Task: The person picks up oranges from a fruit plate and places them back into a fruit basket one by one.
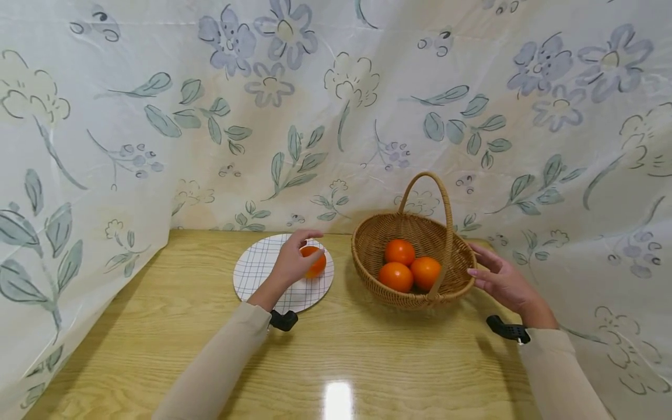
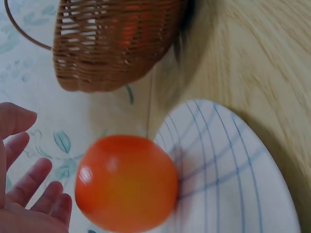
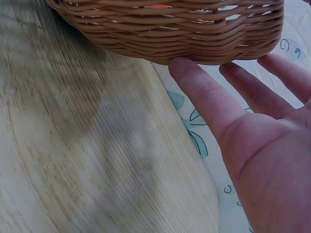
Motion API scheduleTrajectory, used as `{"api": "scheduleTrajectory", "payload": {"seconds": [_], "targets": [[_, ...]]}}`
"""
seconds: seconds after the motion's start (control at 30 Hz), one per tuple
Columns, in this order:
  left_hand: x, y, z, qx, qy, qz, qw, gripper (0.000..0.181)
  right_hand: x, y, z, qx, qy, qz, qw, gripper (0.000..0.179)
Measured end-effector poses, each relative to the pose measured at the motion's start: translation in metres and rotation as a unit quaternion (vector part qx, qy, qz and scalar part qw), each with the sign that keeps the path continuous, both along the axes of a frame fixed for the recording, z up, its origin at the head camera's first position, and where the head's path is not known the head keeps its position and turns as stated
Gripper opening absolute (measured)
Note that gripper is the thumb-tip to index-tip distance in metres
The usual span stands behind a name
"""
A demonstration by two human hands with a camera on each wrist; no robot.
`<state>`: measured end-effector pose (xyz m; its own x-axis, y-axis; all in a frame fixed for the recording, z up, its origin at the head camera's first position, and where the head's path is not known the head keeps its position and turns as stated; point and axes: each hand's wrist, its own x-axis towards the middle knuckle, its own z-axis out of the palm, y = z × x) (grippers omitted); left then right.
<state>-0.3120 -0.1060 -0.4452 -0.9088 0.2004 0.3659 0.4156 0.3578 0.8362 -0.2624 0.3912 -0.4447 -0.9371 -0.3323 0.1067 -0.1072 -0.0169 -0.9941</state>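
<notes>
A glossy, slightly flattened orange fruit [image 2: 127, 183], like a persimmon, rests on a round white plate with a blue grid pattern [image 1: 257, 262]. My left hand [image 1: 294, 259] is over the plate with spread, lightly bent fingers around the fruit; the left wrist view shows a gap between the fingers [image 2: 31, 182] and its skin. To the right stands a brown wicker basket [image 1: 367, 274] with a tall arched handle, holding three similar orange fruits [image 1: 396, 277]. My right hand [image 1: 501, 280] reaches to the basket's right side, straight fingertips [image 3: 182, 65] right at the woven wall.
A light wood table [image 1: 157, 326] lies under everything. Floral cloth [image 1: 325, 116] hangs behind the table and down both sides, close behind the plate and basket. Black cameras are strapped to both wrists.
</notes>
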Motion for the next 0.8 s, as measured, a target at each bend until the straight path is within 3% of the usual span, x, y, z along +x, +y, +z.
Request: {"api": "scheduleTrajectory", "payload": {"seconds": [0.37, 0.8], "targets": [[-0.004, -0.019, -0.013, -0.060, -0.050, -0.014, 0.9968, 0.055, 0.000, -0.002, 0.003, -0.004, -0.003, 0.003, 1.0000, 0.074], [-0.007, -0.023, -0.022, -0.071, -0.116, -0.028, 0.9903, 0.076, -0.001, 0.000, 0.000, 0.005, 0.003, -0.003, 1.0000, 0.073]]}}
